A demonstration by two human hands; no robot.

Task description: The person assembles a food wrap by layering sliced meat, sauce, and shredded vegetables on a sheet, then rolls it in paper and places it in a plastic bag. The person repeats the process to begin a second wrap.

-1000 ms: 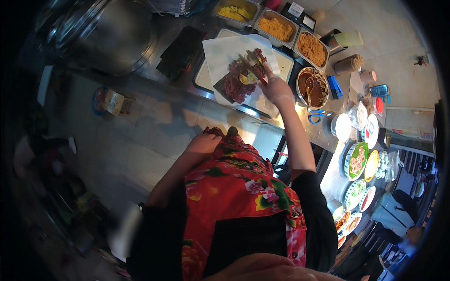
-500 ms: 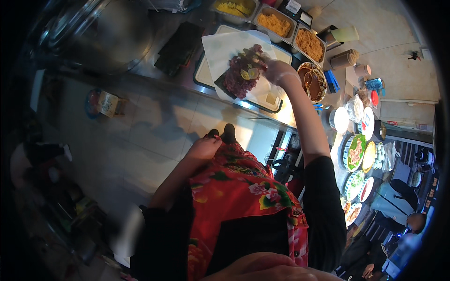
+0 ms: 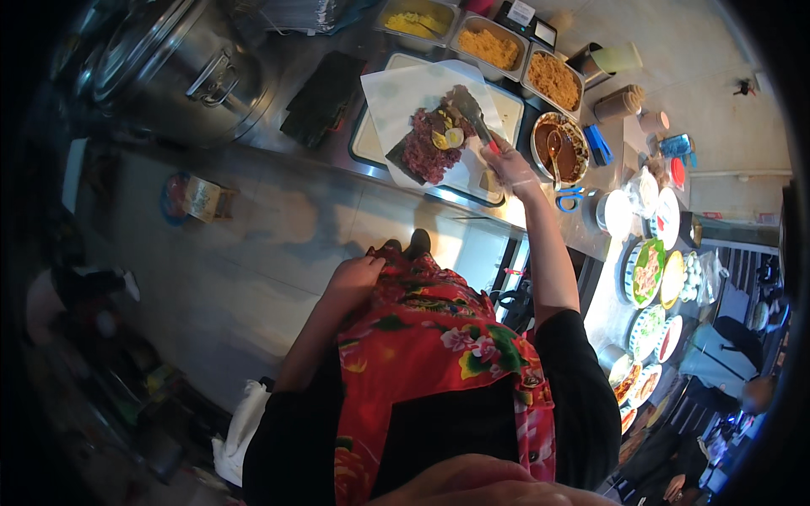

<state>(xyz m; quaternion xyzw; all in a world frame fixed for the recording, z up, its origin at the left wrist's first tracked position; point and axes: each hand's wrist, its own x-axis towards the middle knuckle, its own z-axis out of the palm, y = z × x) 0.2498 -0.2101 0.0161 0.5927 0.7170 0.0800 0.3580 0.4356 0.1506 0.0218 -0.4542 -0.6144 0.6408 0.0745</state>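
My right hand (image 3: 511,170), in a clear plastic glove, is closed around the red handle of a narrow, dark-bladed tool (image 3: 483,128). The blade reaches over the right edge of purple rice (image 3: 424,157) spread on a dark seaweed sheet (image 3: 403,162). On the rice lie egg slices (image 3: 454,137), yellow bits and brown filling. White paper (image 3: 384,93) lies beneath, over a pale dark-rimmed board (image 3: 364,139). My left hand (image 3: 354,277) hangs low at the left edge of my red floral apron (image 3: 422,337), fingers curled against the cloth.
Dark seaweed sheets (image 3: 322,99) lie left of the board, beside a large steel pot (image 3: 181,84). Steel trays of yellow and orange shreds (image 3: 553,80) stand behind. To the right are a sauce bowl (image 3: 575,152), blue-handled scissors (image 3: 569,200) and several food plates (image 3: 647,271).
My right hand has drawn back from the filling towards the lower right, and the dark blade now shows. My left hand has shifted slightly down and left along the apron.
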